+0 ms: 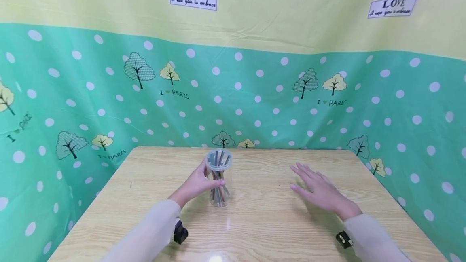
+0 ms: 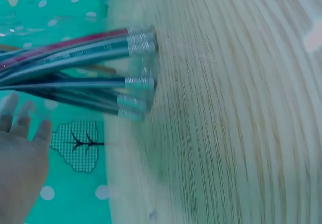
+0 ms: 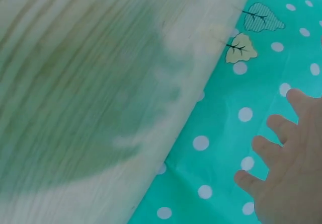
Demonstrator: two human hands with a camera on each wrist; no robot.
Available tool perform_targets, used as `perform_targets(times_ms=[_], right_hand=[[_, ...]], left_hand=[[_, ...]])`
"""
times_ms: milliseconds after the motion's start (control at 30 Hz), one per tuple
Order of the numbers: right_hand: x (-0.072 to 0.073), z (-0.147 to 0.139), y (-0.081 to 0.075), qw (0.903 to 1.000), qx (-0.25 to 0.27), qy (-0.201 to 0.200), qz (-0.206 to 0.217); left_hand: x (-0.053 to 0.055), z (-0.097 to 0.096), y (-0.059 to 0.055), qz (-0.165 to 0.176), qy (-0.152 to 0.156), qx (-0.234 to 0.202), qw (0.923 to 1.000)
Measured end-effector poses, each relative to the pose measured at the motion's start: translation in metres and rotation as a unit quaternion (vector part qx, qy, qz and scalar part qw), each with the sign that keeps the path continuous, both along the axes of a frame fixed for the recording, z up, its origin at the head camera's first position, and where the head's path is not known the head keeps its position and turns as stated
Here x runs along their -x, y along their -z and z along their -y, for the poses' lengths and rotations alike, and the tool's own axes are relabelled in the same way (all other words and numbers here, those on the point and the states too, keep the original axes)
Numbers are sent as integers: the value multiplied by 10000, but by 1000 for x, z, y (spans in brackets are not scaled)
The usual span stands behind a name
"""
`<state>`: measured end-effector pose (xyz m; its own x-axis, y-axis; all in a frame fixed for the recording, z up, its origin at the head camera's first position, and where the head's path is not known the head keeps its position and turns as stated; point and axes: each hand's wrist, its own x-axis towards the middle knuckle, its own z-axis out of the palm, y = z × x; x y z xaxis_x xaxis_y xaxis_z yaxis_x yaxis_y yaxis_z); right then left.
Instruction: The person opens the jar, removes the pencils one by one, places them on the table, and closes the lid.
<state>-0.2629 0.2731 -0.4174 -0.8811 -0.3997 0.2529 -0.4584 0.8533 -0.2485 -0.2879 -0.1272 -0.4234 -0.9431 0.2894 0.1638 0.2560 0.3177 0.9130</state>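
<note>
My left hand (image 1: pixel 198 182) grips a clear plastic jar (image 1: pixel 225 195) from its left side, with the thumb across the front. The jar is upright, left of the table's middle. Several pencils (image 1: pixel 217 189) lean inside it, dark ones and a red one. In the left wrist view, metal ferrules (image 2: pixel 143 45) show at the jar's base end, and fingers (image 2: pixel 43 133) show beside it. Whether the base touches the table I cannot tell. My right hand (image 1: pixel 317 189) hovers over the right half of the table, fingers spread and holding nothing; its fingers also show in the right wrist view.
A light wood-grain table (image 1: pixel 262 229) lies beneath both hands. Behind it and at both sides hangs a green and yellow curtain (image 1: pixel 255 76) with white dots and printed trees. Dark wrist cameras (image 1: pixel 180 232) sit below both forearms.
</note>
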Motion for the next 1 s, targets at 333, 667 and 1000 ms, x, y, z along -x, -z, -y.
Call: perform_targets(times_ms=[333, 667, 1000], right_hand=[[4, 22, -9, 9991, 177, -369, -119], [8, 60, -26, 9948, 255, -956, -242], [14, 91, -38, 9912, 255, -1222, -447]], left_hand=[[2, -9, 0, 136, 46, -764, 9970], [-7, -11, -12, 285, 320, -930, 9947], [-16, -12, -22, 456, 245, -780, 9956]])
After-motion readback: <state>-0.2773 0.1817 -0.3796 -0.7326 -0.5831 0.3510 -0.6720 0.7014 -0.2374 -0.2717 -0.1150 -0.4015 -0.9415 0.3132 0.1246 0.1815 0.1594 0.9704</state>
